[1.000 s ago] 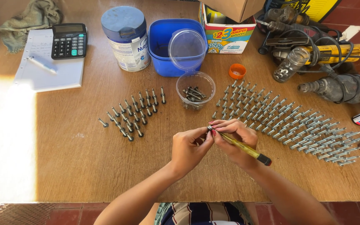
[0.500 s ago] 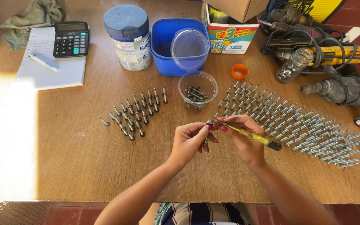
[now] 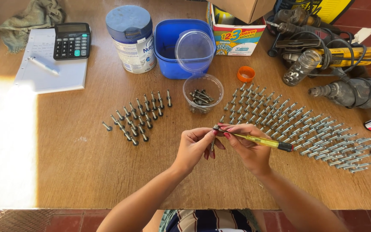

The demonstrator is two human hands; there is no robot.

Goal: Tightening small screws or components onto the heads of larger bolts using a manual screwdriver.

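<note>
My right hand (image 3: 249, 148) grips a yellow-handled screwdriver (image 3: 263, 141) that points left, its tip meeting a small bolt (image 3: 214, 131) pinched in the fingers of my left hand (image 3: 194, 146). Both hands hover just above the wooden table (image 3: 78, 172) near its front edge. A clear plastic cup (image 3: 202, 92) with several dark bolts stands right behind the hands. Rows of upright bolts (image 3: 140, 116) stand to the left, and a larger field of bolts (image 3: 297, 124) spreads to the right.
At the back stand a blue tub (image 3: 170, 51) with a clear lid, a blue-capped tin (image 3: 132, 36), a calculator (image 3: 71, 41) on a notepad (image 3: 50, 64) with a pen, an orange cap (image 3: 246, 74), a cardboard box (image 3: 235, 32) and power tools (image 3: 336, 64) at the right.
Both hands have shifted slightly and turned the screwdriver against the bolt; the hold on each stays the same. Nothing else on the table has moved.
</note>
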